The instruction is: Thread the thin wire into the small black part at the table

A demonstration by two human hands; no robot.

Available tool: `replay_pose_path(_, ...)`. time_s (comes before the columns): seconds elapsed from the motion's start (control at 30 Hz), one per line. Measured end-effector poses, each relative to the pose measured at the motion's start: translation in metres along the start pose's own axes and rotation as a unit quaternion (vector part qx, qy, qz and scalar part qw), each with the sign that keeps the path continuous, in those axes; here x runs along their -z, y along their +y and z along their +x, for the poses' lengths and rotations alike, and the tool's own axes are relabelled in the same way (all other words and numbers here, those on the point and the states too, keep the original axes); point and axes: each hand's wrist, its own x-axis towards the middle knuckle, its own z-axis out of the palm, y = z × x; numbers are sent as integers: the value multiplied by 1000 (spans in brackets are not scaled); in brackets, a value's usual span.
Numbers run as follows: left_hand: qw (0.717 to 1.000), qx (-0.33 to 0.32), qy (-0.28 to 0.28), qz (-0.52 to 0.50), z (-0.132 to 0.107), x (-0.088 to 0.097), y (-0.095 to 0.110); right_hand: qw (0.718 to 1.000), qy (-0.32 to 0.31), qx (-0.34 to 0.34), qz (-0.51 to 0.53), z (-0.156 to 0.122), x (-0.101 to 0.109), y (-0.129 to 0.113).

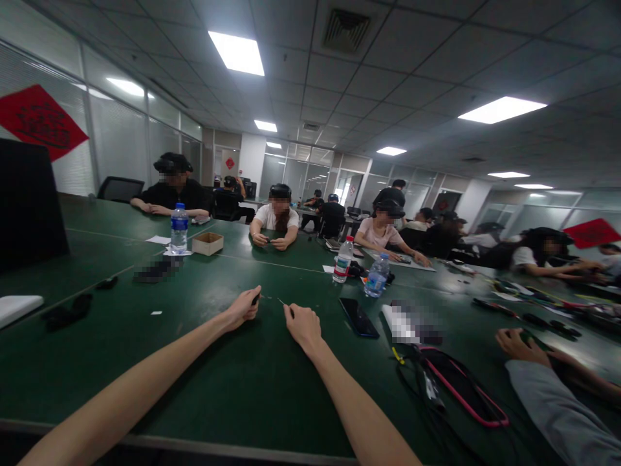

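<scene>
Both my forearms reach over the green table [194, 382], with the hands a short way apart. My left hand [242, 310] is closed on a small dark object [255, 299], mostly hidden by the fingers and too small to name. My right hand [304, 328] is pinched on a thin, light, pin-like piece [281, 301] that points toward the left hand. A dark smartphone [359, 317] lies just right of the right hand. A small white paper scrap [156, 313] is on the tabletop left of my left hand.
Bottles [179, 230] [343, 260] [376, 277] and a cardboard box [207, 243] stand farther back. At right lie a pink-edged black case [466, 385] with cables and a co-worker's hands [521, 346]. A black screen [29, 200] rises at left. Several people sit around the tables.
</scene>
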Motion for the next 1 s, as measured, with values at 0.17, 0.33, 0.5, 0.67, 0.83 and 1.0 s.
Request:
replay_pose_path(0.17, 1000, -2, -3, 20, 0, -3, 1, 1000, 0, 0, -2, -1, 0, -3)
replay_pose_path(0.33, 1000, -1, -3, 29, 0, -4, 1, 1000, -1, 1, 4, -1, 1, -3)
replay_pose_path(0.5, 999, -10, -9, 33, -2, -5, 1, 1000, -7, -8, 1, -2, 2, -4)
replay_pose_path(0.67, 998, -14, -7, 59, -2, -5, 0, 1000, -3, 15, 6, 0, -1, -1)
replay_pose_path(0.83, 997, -4, -20, 77, -2, -6, 1, 1000, 0, 24, 12, 1, -3, 1)
replay_pose_path(1.0, 996, 2, -27, 80, -2, -6, 2, 999, 1, 29, 18, 0, -4, 1)
